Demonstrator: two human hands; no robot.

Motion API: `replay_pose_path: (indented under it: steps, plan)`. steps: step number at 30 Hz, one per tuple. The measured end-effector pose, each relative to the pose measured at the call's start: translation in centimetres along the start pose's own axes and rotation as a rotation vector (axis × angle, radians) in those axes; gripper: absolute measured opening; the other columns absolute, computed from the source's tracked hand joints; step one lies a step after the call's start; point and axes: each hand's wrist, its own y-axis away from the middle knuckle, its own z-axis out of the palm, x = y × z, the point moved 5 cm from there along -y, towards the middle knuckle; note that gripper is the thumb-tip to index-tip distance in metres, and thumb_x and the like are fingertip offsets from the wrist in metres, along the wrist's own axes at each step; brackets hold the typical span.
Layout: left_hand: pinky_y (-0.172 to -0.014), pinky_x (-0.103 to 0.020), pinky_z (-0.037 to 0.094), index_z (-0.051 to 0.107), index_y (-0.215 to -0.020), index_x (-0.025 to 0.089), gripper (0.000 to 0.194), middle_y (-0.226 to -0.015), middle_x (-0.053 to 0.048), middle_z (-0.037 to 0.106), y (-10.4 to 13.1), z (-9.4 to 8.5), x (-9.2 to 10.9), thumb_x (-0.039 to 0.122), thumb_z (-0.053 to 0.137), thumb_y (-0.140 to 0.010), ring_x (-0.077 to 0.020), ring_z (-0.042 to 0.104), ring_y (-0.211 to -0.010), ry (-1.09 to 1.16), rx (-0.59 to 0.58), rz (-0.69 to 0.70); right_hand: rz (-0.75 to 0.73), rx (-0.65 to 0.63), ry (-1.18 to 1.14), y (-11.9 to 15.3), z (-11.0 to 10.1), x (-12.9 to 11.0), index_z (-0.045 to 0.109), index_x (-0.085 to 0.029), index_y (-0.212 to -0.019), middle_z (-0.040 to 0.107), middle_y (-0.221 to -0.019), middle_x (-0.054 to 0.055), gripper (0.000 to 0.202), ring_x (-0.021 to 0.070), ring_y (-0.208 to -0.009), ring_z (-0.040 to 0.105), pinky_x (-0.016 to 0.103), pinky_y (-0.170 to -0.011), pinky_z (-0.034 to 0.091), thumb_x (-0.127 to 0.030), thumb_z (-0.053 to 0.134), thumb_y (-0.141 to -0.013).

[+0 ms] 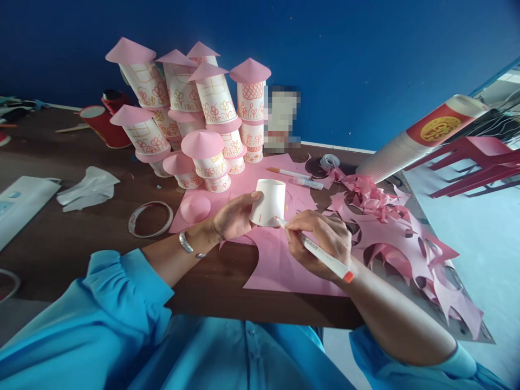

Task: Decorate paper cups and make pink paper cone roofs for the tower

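Observation:
My left hand (235, 218) grips a white paper cup (271, 199) by its left side, thumb in front. A short orange-red stroke shows low on the cup's wall. In my right hand (319, 238) is a white marker pen (325, 257) with an orange-red end, its tip at the lower right of the cup. Pink paper (280, 265) lies beneath both hands. Behind them stand several stacked cups (221, 103) drawn with red and yellow flowers and topped with pink paper cones (249, 70). A loose pink cone (195, 208) sits left of the cup.
Two more markers (288, 173) lie on the pink paper beyond the cup. A tall stack of cups (418, 138) leans at the right, above cut pink scraps (406, 233). To the left are a tape roll (150, 219), a crumpled white wrapper (90, 187) and a red cup (103, 125).

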Motion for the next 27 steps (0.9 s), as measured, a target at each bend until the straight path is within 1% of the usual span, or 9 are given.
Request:
replay_pose_path:
  steps: [4,9,12,15,17,20,22,24,27]
  plan:
    - [-0.087,-0.038,0.059,0.075,-0.102,0.015,0.041,-0.097,-0.013,0.078,0.01,0.11,0.04,0.054,0.071,-0.089,-0.0343,0.074,-0.110,-0.007,-0.008,0.006,-0.003,-0.008,-0.004,0.03,0.12,0.06,0.057,-0.024,-0.092,0.072,-0.070,-0.004,0.018,0.0123,-0.058,0.071,0.023,-0.052,0.052,-0.006,0.060,-0.092]
    - [-0.090,-0.037,0.060,0.074,-0.111,0.013,0.047,-0.100,-0.012,0.079,0.02,0.08,-0.14,0.054,0.073,-0.089,-0.0312,0.075,-0.110,0.004,-0.020,0.000,0.018,-0.022,-0.006,0.21,0.34,0.08,0.057,-0.024,-0.090,0.072,-0.070,-0.004,0.017,0.0113,-0.057,0.068,0.022,-0.052,0.050,-0.007,0.061,-0.092]
    - [-0.088,-0.038,0.061,0.073,-0.116,0.012,0.057,-0.106,-0.015,0.080,-0.05,-0.03,-0.36,0.059,0.079,-0.083,-0.0323,0.075,-0.109,0.002,-0.032,-0.003,0.038,-0.058,-0.019,0.24,0.56,-0.08,0.057,-0.023,-0.086,0.070,-0.068,-0.004,0.019,0.0098,-0.053,0.064,0.022,-0.050,0.046,-0.005,0.059,-0.089]
    - [-0.092,-0.042,0.060,0.072,-0.122,0.012,0.064,-0.110,-0.017,0.079,-0.13,-0.16,-0.49,0.063,0.079,-0.083,-0.0346,0.075,-0.111,-0.008,-0.041,0.002,0.047,-0.113,-0.049,0.24,0.82,-0.26,0.056,-0.023,-0.085,0.068,-0.065,-0.004,0.020,0.0098,-0.051,0.062,0.021,-0.048,0.044,-0.003,0.058,-0.088]
    - [-0.094,-0.043,0.059,0.072,-0.122,0.013,0.064,-0.109,-0.017,0.080,-0.14,-0.20,-0.50,0.064,0.077,-0.083,-0.0350,0.075,-0.111,-0.007,-0.045,0.003,0.048,-0.122,-0.061,0.24,0.89,-0.30,0.056,-0.022,-0.084,0.066,-0.064,-0.004,0.020,0.0099,-0.050,0.061,0.021,-0.048,0.043,-0.003,0.058,-0.088]
    - [-0.092,-0.041,0.059,0.073,-0.117,0.014,0.058,-0.107,-0.015,0.080,-0.08,-0.22,-0.53,0.063,0.074,-0.086,-0.0342,0.075,-0.108,-0.018,-0.043,-0.002,0.057,-0.108,-0.062,0.27,0.89,-0.22,0.056,-0.022,-0.085,0.066,-0.064,-0.005,0.020,0.0094,-0.050,0.060,0.021,-0.048,0.042,-0.003,0.058,-0.088]
    - [-0.091,-0.041,0.059,0.073,-0.117,0.015,0.059,-0.108,-0.013,0.080,-0.03,-0.15,-0.54,0.064,0.074,-0.085,-0.0341,0.075,-0.108,-0.040,-0.054,0.012,0.058,-0.107,-0.068,0.31,0.93,-0.22,0.056,-0.023,-0.085,0.067,-0.065,-0.005,0.020,0.0094,-0.051,0.061,0.021,-0.048,0.042,-0.003,0.058,-0.088]
    - [-0.090,-0.041,0.059,0.072,-0.121,0.016,0.064,-0.108,-0.013,0.079,-0.01,-0.07,-0.55,0.065,0.080,-0.080,-0.0334,0.075,-0.106,-0.077,-0.069,0.037,0.058,-0.113,-0.081,0.35,0.94,-0.27,0.056,-0.023,-0.086,0.068,-0.067,-0.004,0.020,0.0096,-0.052,0.062,0.021,-0.049,0.044,-0.003,0.057,-0.088]
    - [-0.087,-0.040,0.060,0.070,-0.125,0.017,0.069,-0.106,-0.014,0.078,0.03,0.02,-0.55,0.060,0.087,-0.075,-0.0312,0.075,-0.102,-0.110,-0.077,0.051,0.036,-0.099,-0.113,0.26,0.58,-0.47,0.057,-0.023,-0.088,0.070,-0.069,-0.004,0.020,0.0109,-0.054,0.066,0.022,-0.052,0.049,-0.003,0.059,-0.088]
